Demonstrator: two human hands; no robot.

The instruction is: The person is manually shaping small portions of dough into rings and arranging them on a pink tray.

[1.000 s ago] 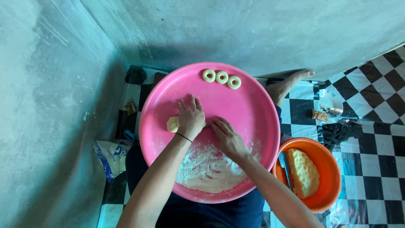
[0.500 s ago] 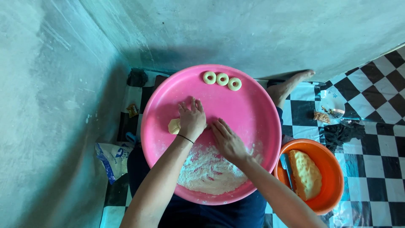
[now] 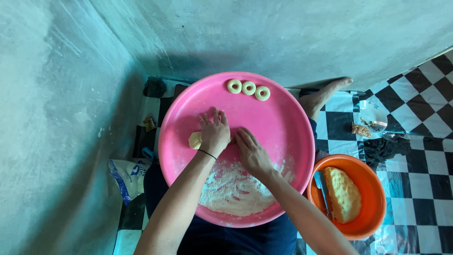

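Head view: our left hand (image 3: 214, 133) lies flat on the dough (image 3: 195, 140) on the tray (image 3: 283, 118), right hand (image 3: 252, 152) open beside it; dough looks soft and sticky, so we'd cup it underneath.

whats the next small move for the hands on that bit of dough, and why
Probably roll both palms outward along the dough piece. Only its end shows from under the left hand, and the right hand lies flat beside it on the pink tray. Three finished rings sit at the far rim, so this piece likely needs thinning into a rope first.
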